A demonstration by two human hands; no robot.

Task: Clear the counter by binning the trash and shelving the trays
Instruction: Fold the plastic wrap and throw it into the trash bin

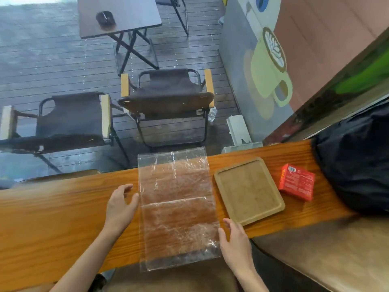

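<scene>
A clear crinkled plastic bag (pixel 176 205) lies flat across the wooden counter (pixel 52 218), overhanging both its far and near edges. My left hand (pixel 121 205) hovers open just off the bag's left edge, fingers spread. At the bag's lower right corner my right hand (pixel 233 239) is open, its thumb touching or nearly touching the plastic. Right of the bag lies a square wooden tray (pixel 249 190), with nothing on it. A small red carton (pixel 296 182) rests beyond the tray.
A black bag (pixel 355 165) fills the counter's right end. Behind the counter is a window onto a wet deck with two folding chairs (pixel 166 95) and a dark table (pixel 117 15). A brown upholstered seat (pixel 326 253) lies at lower right.
</scene>
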